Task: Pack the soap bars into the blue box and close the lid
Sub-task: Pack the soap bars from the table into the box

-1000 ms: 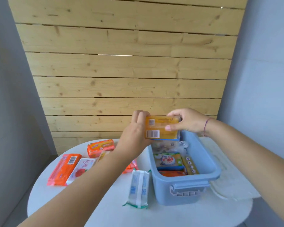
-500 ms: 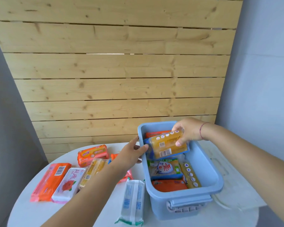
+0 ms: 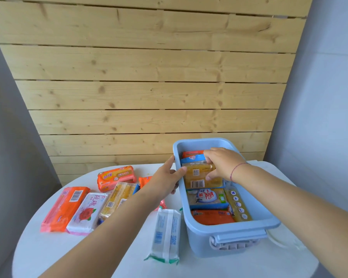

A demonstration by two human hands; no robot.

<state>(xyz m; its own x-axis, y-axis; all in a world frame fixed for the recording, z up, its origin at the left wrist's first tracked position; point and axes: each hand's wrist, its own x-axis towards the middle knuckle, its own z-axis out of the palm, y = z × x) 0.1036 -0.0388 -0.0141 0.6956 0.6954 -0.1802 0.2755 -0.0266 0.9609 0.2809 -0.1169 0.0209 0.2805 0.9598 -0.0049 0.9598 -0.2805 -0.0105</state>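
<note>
The open blue box (image 3: 232, 229) stands on the right of the round white table (image 3: 109, 257) and holds several wrapped soap bars. My right hand (image 3: 221, 163) is inside the box, fingers on a yellow soap bar (image 3: 201, 180) lying flat on the others. My left hand (image 3: 166, 180) rests against the box's left rim, thumb over the edge. Loose bars lie to the left: an orange one (image 3: 63, 208), a white rose-printed one (image 3: 86, 212), a yellow one (image 3: 119, 197), an orange-yellow one (image 3: 116, 177), and a white-green one (image 3: 165, 237) beside the box.
The white lid (image 3: 281, 240) lies on the table to the right of the box, mostly hidden behind it. A wooden plank wall (image 3: 149, 87) rises right behind the table. Grey walls close in on both sides.
My right hand has lowered the yellow bar from above the box down onto the bars inside. My left hand let go of the bar and moved to the box's left rim.
</note>
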